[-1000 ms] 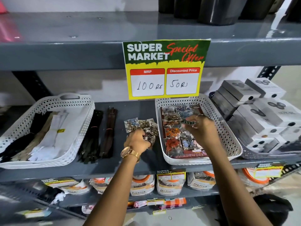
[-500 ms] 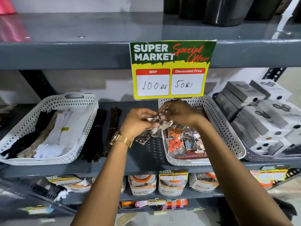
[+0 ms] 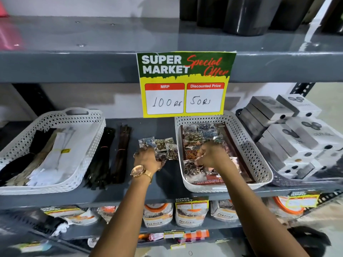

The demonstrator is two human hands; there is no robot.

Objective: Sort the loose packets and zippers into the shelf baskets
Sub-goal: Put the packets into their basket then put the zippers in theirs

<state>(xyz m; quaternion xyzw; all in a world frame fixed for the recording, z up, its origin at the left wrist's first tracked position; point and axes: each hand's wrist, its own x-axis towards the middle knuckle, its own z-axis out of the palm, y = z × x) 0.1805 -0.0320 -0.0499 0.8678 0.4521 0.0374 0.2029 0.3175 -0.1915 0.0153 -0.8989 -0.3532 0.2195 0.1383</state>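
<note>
1. Below the yellow price card (image 3: pixel 185 84), the right hand (image 3: pixel 213 156) sits inside the right basket (image 3: pixel 259 151), fingers pinched together on a button packet (image 3: pixel 191 166), probably to lay it flat beside the others.
2. Left of that card, the left hand (image 3: pixel 146 160) is closed over the loose packets (image 3: pixel 161 145) on the shelf, likely gathering them.
3. Further left, dark zippers (image 3: pixel 111 154) lie beside the left basket (image 3: pixel 92 145), unsorted.
4. The card reads "SUPER MARKET Special Offer", MRP 100 rs, discounted price 50 rs.

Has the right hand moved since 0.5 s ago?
Yes. The right hand was up by the near-left corner of the price sign, meeting the left hand; now it is lower and further right, inside the right basket over the packets.
</note>
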